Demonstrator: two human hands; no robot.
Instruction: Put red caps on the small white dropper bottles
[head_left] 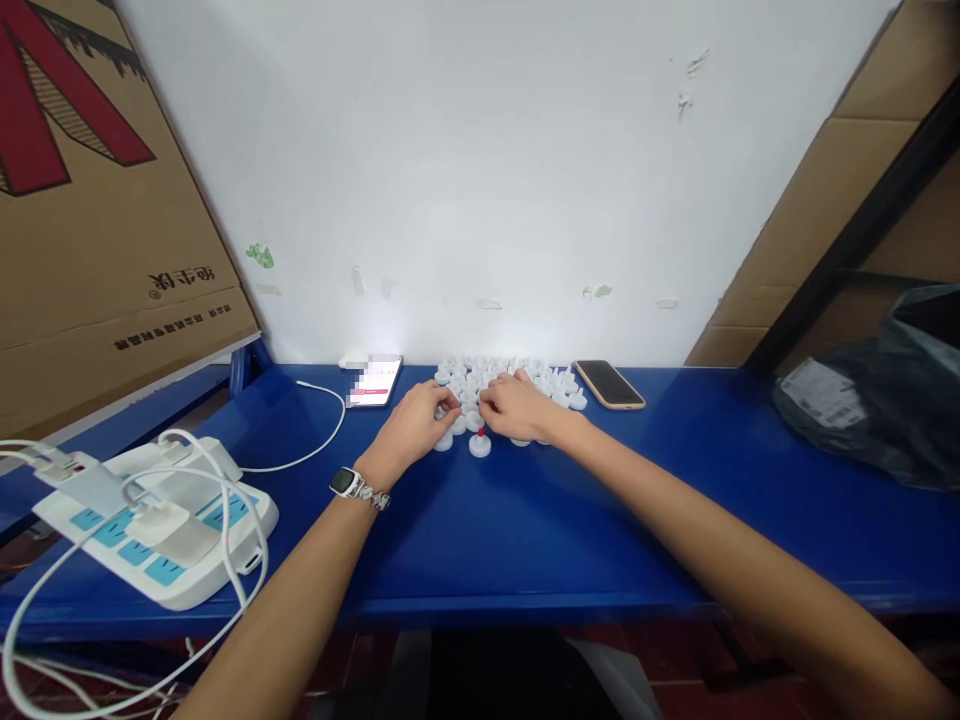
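Our left hand (415, 428) and right hand (517, 405) meet at the near edge of a cluster of small white caps (510, 378) lying loose on the blue table (525, 540), at twelve o'clock from us. Fingers of both hands are curled down among the caps; whether either pinches one we cannot tell. One white cap with a red tip (480, 444) sits just below the fingertips. A tan phone (608, 384) lies at one o'clock, a lit phone (375, 381) at eleven, a white power strip (161, 525) at eight, a dark plastic bag (877, 400) at three.
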